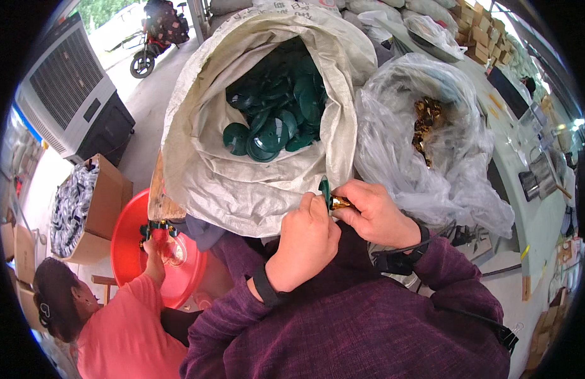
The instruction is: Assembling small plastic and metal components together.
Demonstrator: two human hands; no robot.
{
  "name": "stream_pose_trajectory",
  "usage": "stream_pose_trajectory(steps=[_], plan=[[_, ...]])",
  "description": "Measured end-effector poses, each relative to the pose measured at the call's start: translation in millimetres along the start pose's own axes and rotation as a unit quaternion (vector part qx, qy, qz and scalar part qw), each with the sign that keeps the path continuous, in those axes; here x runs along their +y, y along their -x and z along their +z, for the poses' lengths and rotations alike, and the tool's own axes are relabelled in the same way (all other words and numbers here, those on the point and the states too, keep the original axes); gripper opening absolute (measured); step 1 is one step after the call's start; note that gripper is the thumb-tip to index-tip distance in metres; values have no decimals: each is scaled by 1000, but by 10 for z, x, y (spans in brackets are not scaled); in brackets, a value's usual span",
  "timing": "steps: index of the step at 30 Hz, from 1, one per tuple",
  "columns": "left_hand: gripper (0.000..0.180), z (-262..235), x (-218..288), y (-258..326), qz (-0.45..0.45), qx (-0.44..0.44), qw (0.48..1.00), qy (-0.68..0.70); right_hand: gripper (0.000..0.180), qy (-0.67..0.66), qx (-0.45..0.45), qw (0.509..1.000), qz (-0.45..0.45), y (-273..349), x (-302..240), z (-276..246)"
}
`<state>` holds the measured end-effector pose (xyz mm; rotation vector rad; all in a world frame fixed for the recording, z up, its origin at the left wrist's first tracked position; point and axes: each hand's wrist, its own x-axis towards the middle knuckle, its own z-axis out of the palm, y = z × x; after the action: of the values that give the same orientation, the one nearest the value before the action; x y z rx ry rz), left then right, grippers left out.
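Note:
My left hand point(307, 239) pinches a dark green plastic disc point(325, 188), seen nearly edge-on. My right hand point(379, 216) grips a shiny gold cone-like piece point(340, 202) against the disc's face; whether the two are joined cannot be told. Both hands are closed in front of my chest, at the near edge of a large white woven sack point(198, 183). Inside the sack lies a heap of similar green discs point(270, 136). To its right, a clear plastic bag point(393, 151) holds more gold pieces point(425, 123).
At the left, a person in a pink top point(125, 328) reaches into a red basin point(125, 252) of small dark and gold parts. Beyond stand a carton of silvery packets point(109, 196), an air cooler point(68, 82) and a parked scooter point(156, 41). A grey table point(526, 208) is at the right.

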<state>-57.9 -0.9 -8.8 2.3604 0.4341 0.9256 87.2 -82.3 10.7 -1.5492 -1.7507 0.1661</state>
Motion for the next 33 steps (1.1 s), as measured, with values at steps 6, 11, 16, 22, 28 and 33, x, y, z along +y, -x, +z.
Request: stream_pose_trajectory(steps=[6,11,16,22,28,33], plan=[[27,-96,3,-3,82,-31,995,-36,11,-373,-50,899,223,47,88,-12],[29,-152,-207,-57,121,-21,992,6,16,-343,-100,891,279,-68,-18,-8],[29,-709,-964,55,-67,120,984,-111,21,102,144,984,-3,-22,-30,-496],[42,-1885,-1815,333,-271,177,836,-444,18,347,152,906,188,221,787,-1248],[38,-1361,-1638,-85,-76,184,908,-369,17,365,-122,877,288,326,1357,-1195],[34,-653,-1240,-673,30,120,943,-308,23,286,-193,885,314,381,1464,-1236]])
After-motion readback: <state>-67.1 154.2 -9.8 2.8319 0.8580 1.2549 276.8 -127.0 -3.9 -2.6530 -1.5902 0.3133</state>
